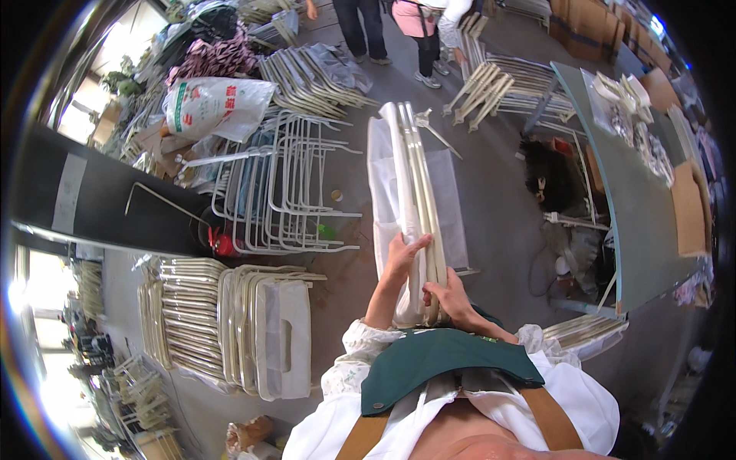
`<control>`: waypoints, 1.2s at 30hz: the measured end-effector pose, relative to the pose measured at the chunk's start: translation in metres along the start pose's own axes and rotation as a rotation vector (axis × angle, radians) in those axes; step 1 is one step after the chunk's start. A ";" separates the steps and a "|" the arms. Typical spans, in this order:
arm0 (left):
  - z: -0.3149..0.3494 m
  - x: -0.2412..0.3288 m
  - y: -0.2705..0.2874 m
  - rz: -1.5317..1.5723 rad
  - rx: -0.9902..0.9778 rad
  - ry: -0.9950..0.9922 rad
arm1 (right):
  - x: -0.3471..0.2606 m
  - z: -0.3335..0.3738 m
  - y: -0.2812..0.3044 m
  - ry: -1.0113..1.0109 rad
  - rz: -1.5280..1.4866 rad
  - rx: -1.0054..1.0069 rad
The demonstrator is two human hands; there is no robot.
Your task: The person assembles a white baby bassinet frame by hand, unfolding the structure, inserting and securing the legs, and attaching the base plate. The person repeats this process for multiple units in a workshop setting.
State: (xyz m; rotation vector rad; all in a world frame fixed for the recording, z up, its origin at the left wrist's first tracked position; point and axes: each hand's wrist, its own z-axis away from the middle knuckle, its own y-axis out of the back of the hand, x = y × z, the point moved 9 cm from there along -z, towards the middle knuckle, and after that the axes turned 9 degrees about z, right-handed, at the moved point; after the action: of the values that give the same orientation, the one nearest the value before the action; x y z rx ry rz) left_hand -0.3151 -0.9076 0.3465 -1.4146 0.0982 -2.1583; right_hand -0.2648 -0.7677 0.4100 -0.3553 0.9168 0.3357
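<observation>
In front of me stands a folded cream metal tube frame (pixel 428 207), its long tubes side by side and pointing away from me. White cloth (pixel 386 176) hangs along its left side, and a pale translucent sheet (pixel 448 192) shows behind its right side. My left hand (pixel 402 259) is closed round the cloth-covered left tube, thumb stretched over toward the bare tubes. Lower and to the right, my right hand (pixel 451 297) grips the right-hand tubes. The frame's near end meets my green apron (pixel 445 356); some fingers are hidden behind the tubes.
Stacked frames (pixel 195 322) stand at lower left, below bent white tubes (pixel 287 192). A white sack (pixel 218 107) lies beyond. To the right is a grey-green table (pixel 636 222) with small parts. Two people stand at the far side, near more frames (pixel 483 92) and cardboard boxes (pixel 586 31).
</observation>
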 end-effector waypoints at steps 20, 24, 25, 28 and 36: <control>0.035 0.018 -0.044 -0.192 -0.107 -0.019 | 0.014 0.039 0.019 0.070 0.025 0.243; 0.034 0.015 -0.045 -0.270 -0.123 -0.009 | 0.008 0.047 0.015 0.080 0.008 0.250; 0.036 0.016 -0.047 -0.269 -0.125 0.000 | 0.009 0.048 0.016 0.082 0.002 0.263; 0.034 0.010 -0.048 -0.240 -0.146 0.004 | 0.011 0.051 0.016 0.084 -0.015 0.290; 0.035 0.013 -0.045 -0.215 -0.167 -0.047 | 0.010 0.055 0.013 0.131 0.003 0.293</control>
State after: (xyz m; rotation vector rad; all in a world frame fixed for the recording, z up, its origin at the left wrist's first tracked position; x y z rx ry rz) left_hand -0.3068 -0.8682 0.3885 -1.6350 0.1161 -2.3344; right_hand -0.2260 -0.7308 0.4310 -0.1071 1.0787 0.1782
